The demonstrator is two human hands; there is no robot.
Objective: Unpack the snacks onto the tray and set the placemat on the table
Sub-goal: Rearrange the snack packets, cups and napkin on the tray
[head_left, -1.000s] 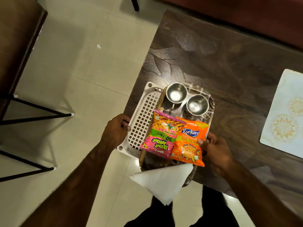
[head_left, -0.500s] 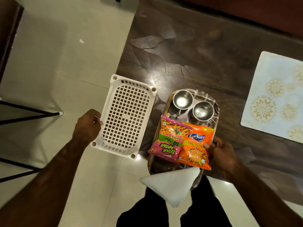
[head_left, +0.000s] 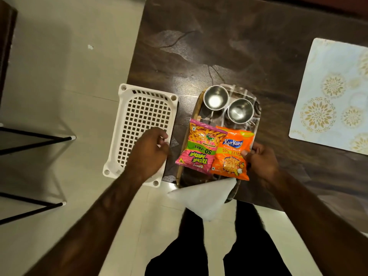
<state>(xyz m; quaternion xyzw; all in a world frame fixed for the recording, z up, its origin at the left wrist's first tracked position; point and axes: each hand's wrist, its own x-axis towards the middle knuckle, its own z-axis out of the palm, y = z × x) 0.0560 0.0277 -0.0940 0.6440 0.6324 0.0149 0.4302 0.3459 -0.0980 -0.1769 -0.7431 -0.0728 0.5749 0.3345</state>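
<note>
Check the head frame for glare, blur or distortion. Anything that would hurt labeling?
Head view: hot glare inside the left steel cup and a sheen on the dark table; left hand and forearm motion-smeared, right hand sharper; wide-angle bending toward the edges; corners dim. Snack packet print stays readable.

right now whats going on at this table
A person is setting out snacks. The right hand holds the right edge of the tray, which carries two steel cups, a pink packet, an orange packet and a napkin. The left hand is over the white basket. The placemat lies on the table.
</note>
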